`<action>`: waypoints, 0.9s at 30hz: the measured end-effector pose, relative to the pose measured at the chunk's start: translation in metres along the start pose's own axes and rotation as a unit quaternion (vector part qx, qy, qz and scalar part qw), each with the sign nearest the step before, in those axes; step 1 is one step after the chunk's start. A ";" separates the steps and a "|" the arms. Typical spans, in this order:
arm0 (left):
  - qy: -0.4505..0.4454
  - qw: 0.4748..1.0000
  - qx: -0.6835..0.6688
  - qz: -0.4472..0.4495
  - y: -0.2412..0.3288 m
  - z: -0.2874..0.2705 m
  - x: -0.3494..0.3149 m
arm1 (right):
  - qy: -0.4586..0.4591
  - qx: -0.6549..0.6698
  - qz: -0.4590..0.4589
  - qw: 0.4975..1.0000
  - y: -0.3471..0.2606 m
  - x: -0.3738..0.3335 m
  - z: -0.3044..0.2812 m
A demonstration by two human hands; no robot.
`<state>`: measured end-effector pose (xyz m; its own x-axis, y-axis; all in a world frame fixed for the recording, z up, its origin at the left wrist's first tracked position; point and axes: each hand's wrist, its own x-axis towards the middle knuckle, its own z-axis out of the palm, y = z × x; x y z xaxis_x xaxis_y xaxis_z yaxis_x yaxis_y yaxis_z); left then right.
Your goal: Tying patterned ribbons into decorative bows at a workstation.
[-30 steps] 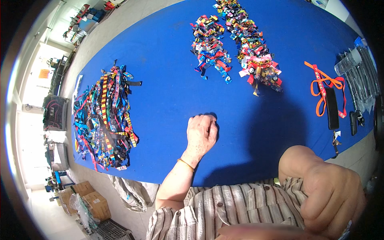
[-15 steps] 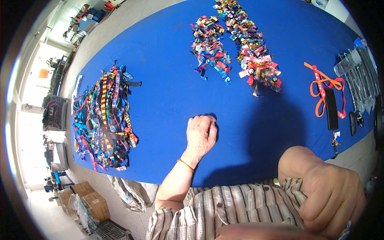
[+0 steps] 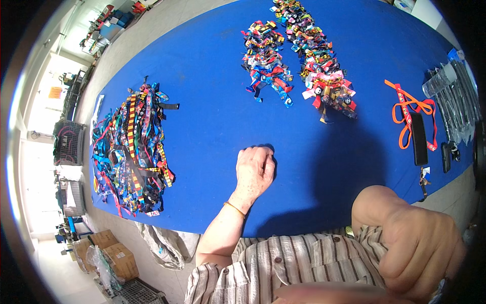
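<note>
My left hand (image 3: 254, 169) rests on the blue table cover (image 3: 212, 121), its fingers curled in and no object showing in them. A thin yellowish bangle (image 3: 235, 208) circles that wrist. My right hand (image 3: 417, 248) is raised close to the camera at the lower right, its fingers bent into a fist. The fingertips are turned out of sight, so whatever they hold, if anything, is hidden. Left of my left hand lies a wide pile of colourful printed straps (image 3: 134, 152). Beyond it are a shorter row (image 3: 263, 55) and a longer row (image 3: 316, 50) of bunched printed straps.
At the right lie an orange lanyard (image 3: 405, 121), a black phone-like slab (image 3: 419, 139), keys (image 3: 425, 176) and dark strips in clear plastic (image 3: 458, 101). Cardboard boxes (image 3: 119, 256) and wire baskets (image 3: 69, 144) stand on the floor at the left.
</note>
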<state>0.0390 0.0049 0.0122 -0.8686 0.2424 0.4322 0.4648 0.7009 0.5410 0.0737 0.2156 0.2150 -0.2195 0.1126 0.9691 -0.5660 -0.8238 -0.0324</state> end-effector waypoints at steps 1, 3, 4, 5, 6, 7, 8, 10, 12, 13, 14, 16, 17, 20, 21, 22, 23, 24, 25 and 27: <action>-0.001 1.000 -0.003 0.001 0.001 0.001 0.001 | -0.001 -0.002 0.000 1.000 -0.007 0.008 -0.008; -0.002 1.000 -0.003 -0.002 0.001 0.000 0.002 | -0.049 0.216 0.254 0.942 -0.028 0.026 -0.024; -0.005 1.000 -0.003 -0.003 0.001 0.000 0.002 | -0.049 0.216 0.254 0.941 -0.029 0.026 -0.026; -0.004 1.000 -0.003 -0.003 0.002 0.001 0.003 | -0.056 0.237 0.258 0.935 -0.029 0.027 -0.027; -0.005 1.000 -0.004 -0.002 0.003 0.001 0.004 | -0.063 0.256 0.261 0.928 -0.029 0.028 -0.027; -0.005 1.000 -0.005 -0.002 0.003 0.002 0.005 | -0.065 0.256 0.262 0.928 -0.030 0.028 -0.028; -0.003 1.000 -0.004 -0.004 0.003 0.001 0.004 | -0.055 0.280 0.258 0.923 -0.029 0.026 -0.027; -0.002 1.000 -0.009 -0.007 0.003 -0.002 0.003 | -0.047 0.309 0.258 0.914 -0.028 0.022 -0.017; -0.002 1.000 -0.004 -0.020 -0.001 -0.005 -0.001 | 0.058 0.076 0.203 0.975 -0.028 0.016 0.004; -0.009 1.000 -0.005 -0.022 -0.002 -0.004 -0.002 | 0.054 0.089 0.210 0.972 -0.025 0.017 0.001; 0.002 0.999 0.000 -0.036 -0.001 -0.001 -0.002 | 0.026 0.101 0.189 0.977 -0.023 0.017 -0.003; 0.022 1.000 -0.008 0.018 -0.003 0.004 0.000 | -0.005 0.135 0.171 0.976 -0.017 0.018 -0.005; 0.017 1.000 -0.015 0.013 -0.003 0.003 0.001 | -0.008 0.118 0.175 0.977 -0.019 0.016 -0.003; 0.011 1.000 -0.021 0.006 -0.003 0.000 -0.002 | -0.037 0.134 0.189 0.972 -0.011 0.012 -0.002; 0.015 0.999 -0.029 -0.001 -0.004 0.001 -0.004 | -0.042 0.120 0.187 0.974 -0.009 0.010 0.001; 0.019 0.999 -0.038 -0.007 -0.005 0.001 -0.006 | -0.046 0.106 0.185 0.976 -0.007 0.009 0.002; 0.024 0.999 -0.035 -0.011 -0.005 0.002 -0.005 | -0.079 0.137 0.230 0.960 -0.003 0.017 -0.002; 0.022 0.998 -0.053 -0.015 -0.004 0.002 -0.003 | -0.081 0.143 0.231 0.959 -0.004 0.019 -0.001; 0.019 0.997 -0.071 -0.016 -0.004 0.001 -0.003 | -0.086 0.132 0.257 0.953 -0.006 0.021 0.001; 0.029 0.996 -0.076 -0.032 -0.008 -0.003 -0.006 | -0.092 0.113 0.308 0.940 -0.013 0.022 0.003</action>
<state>0.0408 -0.0040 0.0071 -0.8878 0.1585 0.4322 0.4336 0.6032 0.6695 0.0787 0.2265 0.2377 -0.2965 -0.5053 0.8104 -0.1883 -0.8010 -0.5683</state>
